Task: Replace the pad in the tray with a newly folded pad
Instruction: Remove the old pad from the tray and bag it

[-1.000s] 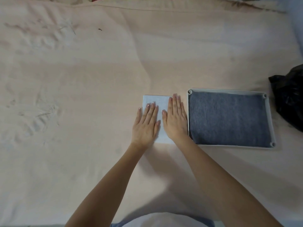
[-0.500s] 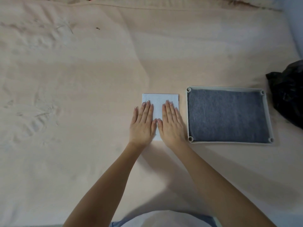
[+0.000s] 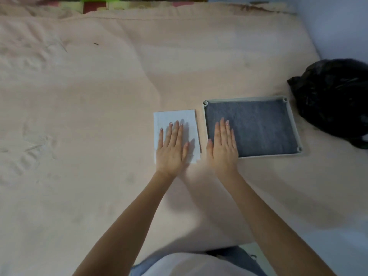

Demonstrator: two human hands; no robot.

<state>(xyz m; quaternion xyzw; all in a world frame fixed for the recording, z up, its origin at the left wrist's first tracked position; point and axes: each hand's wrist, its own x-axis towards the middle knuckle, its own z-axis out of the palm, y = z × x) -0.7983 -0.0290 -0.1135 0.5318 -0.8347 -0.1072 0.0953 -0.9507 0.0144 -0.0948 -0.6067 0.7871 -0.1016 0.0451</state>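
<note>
A white folded pad (image 3: 175,118) lies flat on the peach bed sheet at the middle of the view. My left hand (image 3: 172,146) rests on it with straight fingers. Just to its right stands a pale rectangular tray (image 3: 247,99) lined with a dark grey pad (image 3: 264,124). My right hand (image 3: 224,144) is flat with straight fingers over the tray's near left corner, its fingertips over the grey pad. Whether it touches the pad is unclear.
A black plastic bag (image 3: 336,96) sits to the right of the tray, near the bed's right edge and a pale blue wall (image 3: 338,26). The peach sheet (image 3: 79,116) stretches wide to the left and back. Colourful fabric (image 3: 93,5) shows at the far edge.
My right hand has left the white pad and moved right, over the tray's near left corner. My left hand stays flat on the white pad.
</note>
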